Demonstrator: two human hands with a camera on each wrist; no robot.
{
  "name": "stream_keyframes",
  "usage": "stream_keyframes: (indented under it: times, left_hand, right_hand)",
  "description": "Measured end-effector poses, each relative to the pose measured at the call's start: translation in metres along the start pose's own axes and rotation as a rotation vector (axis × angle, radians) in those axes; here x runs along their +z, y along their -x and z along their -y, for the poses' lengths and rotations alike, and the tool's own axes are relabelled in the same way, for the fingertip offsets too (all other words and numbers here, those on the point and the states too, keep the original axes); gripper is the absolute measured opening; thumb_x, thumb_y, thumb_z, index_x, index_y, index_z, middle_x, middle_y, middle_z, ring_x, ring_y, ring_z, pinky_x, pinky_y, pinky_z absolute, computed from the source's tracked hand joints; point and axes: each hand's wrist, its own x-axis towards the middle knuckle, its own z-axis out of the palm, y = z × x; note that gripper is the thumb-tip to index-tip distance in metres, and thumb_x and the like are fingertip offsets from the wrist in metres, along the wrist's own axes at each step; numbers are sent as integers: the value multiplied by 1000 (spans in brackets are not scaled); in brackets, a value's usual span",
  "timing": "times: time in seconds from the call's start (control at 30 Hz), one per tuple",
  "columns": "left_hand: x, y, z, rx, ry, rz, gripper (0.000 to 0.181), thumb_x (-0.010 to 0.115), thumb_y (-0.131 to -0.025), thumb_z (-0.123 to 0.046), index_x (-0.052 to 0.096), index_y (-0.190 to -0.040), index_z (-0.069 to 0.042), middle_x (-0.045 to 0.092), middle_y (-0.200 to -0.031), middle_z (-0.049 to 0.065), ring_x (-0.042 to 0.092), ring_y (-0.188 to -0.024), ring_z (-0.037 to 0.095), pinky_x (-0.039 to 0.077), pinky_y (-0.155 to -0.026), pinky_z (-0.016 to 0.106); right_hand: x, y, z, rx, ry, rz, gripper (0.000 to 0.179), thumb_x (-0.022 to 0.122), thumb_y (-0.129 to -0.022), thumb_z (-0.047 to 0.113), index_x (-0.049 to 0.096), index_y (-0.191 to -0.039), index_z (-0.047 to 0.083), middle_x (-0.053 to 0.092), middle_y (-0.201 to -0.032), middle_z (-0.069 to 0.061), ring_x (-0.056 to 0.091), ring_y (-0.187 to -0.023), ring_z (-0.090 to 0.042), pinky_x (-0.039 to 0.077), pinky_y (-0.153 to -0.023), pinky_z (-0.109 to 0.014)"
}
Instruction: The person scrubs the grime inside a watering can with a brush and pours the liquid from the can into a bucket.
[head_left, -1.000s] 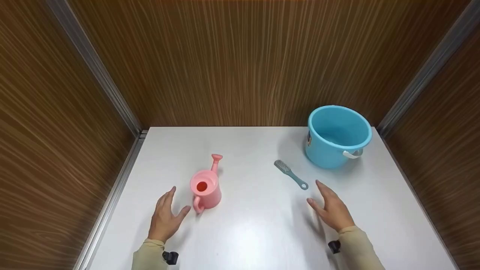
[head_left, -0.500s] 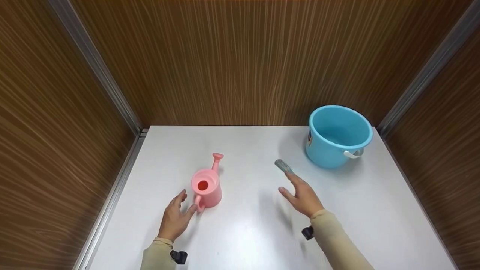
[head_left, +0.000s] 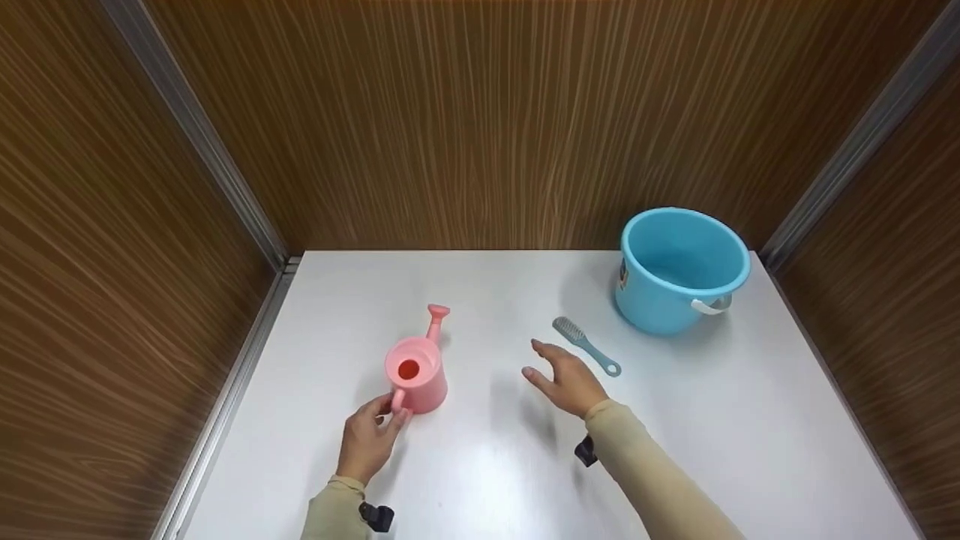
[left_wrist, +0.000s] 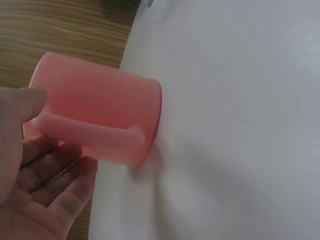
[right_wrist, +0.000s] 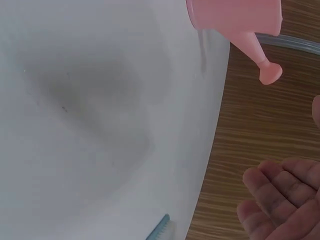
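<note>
A pink toy watering can (head_left: 424, 390) stands upright on the white table, its spout pointing toward the back wall. My left hand (head_left: 367, 441) is at its handle (left_wrist: 85, 132), thumb on one side and fingers curled on the other. In the left wrist view, the thumb (left_wrist: 32, 104) overlaps the handle's upper end. My right hand (head_left: 571, 382) is held over the table between the watering can and a grey-blue brush (head_left: 589, 346), thumb and fingers apart, holding nothing. In the right wrist view, the fingers (right_wrist: 280, 195) are loosely bent, and the brush tip (right_wrist: 160, 227) shows at the bottom.
A light-blue bucket (head_left: 660, 307) with a white handle stands at the back right of the table (head_left: 495, 292), beyond the brush. Wood-grain panels (head_left: 480, 127) enclose the table at the back and both sides, with metal strips at the corners.
My left hand has moved right, from beside the watering can to its handle. My right hand has swept left past the brush, toward the watering can. The can, brush and bucket stay put.
</note>
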Motion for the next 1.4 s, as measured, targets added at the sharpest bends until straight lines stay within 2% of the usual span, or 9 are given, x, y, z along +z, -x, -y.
stream_keyframes:
  times: [0.2, 0.4, 0.7, 0.97, 1.2, 1.4]
  left_hand:
    - [11, 1, 1, -30, 20, -54, 24, 71, -88, -14, 66, -109, -6, 67, -100, 5, 63, -91, 18, 54, -78, 32]
    - [21, 1, -4, -22, 50, -84, 18, 69, -89, -11, 67, -106, -4, 68, -98, 5, 64, -88, 17, 54, -74, 29]
    - [28, 2, -6, 41, 47, -123, 19, 71, -88, -11, 69, -106, -4, 69, -90, 4, 63, -82, 15, 53, -68, 28]
    - [31, 7, -10, 72, 12, -85, 23, 71, -88, -12, 69, -110, -5, 68, -90, 3, 63, -80, 14, 53, -67, 28]
    - [34, 8, -12, 107, 22, -25, 23, 69, -89, -11, 68, -111, -5, 68, -93, 5, 64, -83, 15, 54, -69, 27]
    - [33, 6, -14, 112, 33, 45, 23, 66, -91, -11, 67, -114, -6, 68, -100, 6, 65, -89, 16, 54, -74, 27]
  right_hand:
    - [19, -6, 10, -15, -37, 12, 57, 57, -95, 44, 51, -138, 7, 57, -132, -10, 55, -120, -25, 42, -101, -44]
    - [35, -10, 19, -42, -86, 64, 58, 55, -96, 47, 53, -136, 6, 62, -125, -9, 59, -114, -22, 48, -93, -40]
    - [39, -14, 19, -14, -118, 68, 53, 59, -95, 41, 54, -135, 6, 63, -125, -8, 58, -115, -23, 47, -95, -43]
    - [40, -16, 15, 17, -114, 77, 53, 59, -94, 43, 55, -134, 9, 62, -125, -7, 58, -115, -21, 46, -96, -41]
    - [38, -19, 16, 33, -155, 74, 47, 61, -95, 34, 55, -134, 8, 62, -125, -10, 59, -113, -22, 46, -96, -42]
    - [39, -20, 18, 9, -203, 53, 49, 62, -94, 37, 55, -135, 10, 62, -126, -9, 59, -112, -20, 46, -96, -42]
